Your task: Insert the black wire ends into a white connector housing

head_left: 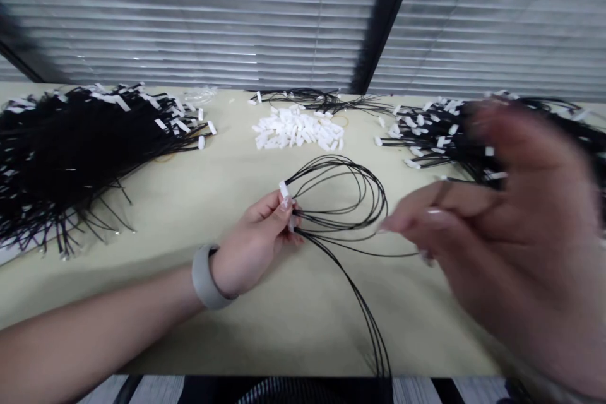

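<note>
My left hand (pixel 253 233) is closed around a wire harness. Its white connector (pixel 284 189) sticks up past my thumb, and a second, translucent white connector (pixel 292 222) shows beneath it. From these, thin black wires (pixel 374 186) loop out to the right, while several loose ones (pixel 360 297) hang down over the table's front edge. Nearer the camera, my right hand (pixel 497 233) is blurred, with thumb and forefinger pinched together. A single black wire (pixel 360 251) runs from the lower connector to its fingers; the wire's end is hidden there.
White connector housings (pixel 298 129) lie heaped at mid-table, with several black wires (pixel 322 100) behind. Large bundles of black wires with white connectors lie at left (pixel 80 145) and right (pixel 440 132). Blinds (pixel 213 19) stand behind the table (pixel 199 202).
</note>
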Demonstrator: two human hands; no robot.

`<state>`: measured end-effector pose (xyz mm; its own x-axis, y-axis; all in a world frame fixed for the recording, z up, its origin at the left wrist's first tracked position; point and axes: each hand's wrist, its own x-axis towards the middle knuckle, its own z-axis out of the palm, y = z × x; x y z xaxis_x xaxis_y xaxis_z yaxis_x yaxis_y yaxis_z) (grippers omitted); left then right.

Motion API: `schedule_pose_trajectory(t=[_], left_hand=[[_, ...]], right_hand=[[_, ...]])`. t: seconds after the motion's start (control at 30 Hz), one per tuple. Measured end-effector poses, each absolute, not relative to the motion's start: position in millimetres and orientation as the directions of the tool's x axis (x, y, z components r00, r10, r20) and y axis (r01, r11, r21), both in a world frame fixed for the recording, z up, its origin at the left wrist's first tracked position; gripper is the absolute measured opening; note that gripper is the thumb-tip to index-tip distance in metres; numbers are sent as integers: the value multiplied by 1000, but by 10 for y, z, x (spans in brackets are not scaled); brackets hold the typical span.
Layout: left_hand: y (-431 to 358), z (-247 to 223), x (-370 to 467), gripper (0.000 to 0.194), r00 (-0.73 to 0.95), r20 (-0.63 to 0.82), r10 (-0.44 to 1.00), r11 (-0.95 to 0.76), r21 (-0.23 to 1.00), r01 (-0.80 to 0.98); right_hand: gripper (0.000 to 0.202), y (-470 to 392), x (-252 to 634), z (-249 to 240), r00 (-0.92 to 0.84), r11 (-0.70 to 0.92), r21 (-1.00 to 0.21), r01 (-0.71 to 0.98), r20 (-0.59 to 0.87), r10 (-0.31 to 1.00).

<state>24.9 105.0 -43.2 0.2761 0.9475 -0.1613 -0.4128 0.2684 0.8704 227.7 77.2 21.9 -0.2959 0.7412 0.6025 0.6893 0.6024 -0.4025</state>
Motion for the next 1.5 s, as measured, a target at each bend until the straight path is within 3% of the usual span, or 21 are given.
schedule_pose_trajectory(t=[0.13, 0.47, 1.03, 1.27, 1.4, 1.43, 1.5], left_hand=[[1017, -504, 213, 22, 363, -44, 931, 126, 970, -207], [1004, -511, 184, 22, 455, 80, 887, -60, 996, -59], [987, -460, 178, 24, 496, 101, 863, -165, 982, 88], [993, -463, 194, 24, 472, 71, 878, -83, 997, 3], [1004, -479, 213, 21, 325, 4, 946, 36, 992, -117], [1005, -482, 216, 22, 301, -5, 953, 49, 989, -139], [1005, -490, 219, 23, 277, -1, 961, 46, 987, -157]], right_hand=[[8, 849, 2178, 100, -455, 668, -365, 649, 518, 725], [10, 935, 2131, 6, -471, 632, -338, 697, 450, 759], [19, 920, 2059, -62, -486, 614, -256, 747, 420, 766], [14, 908, 2035, -73, -456, 650, -267, 711, 528, 717], [7, 873, 2153, 66, -409, 709, -74, 701, 774, 484], [2, 865, 2180, 89, -422, 704, -36, 709, 778, 465], [18, 858, 2206, 100, -509, 710, -76, 700, 645, 570]])
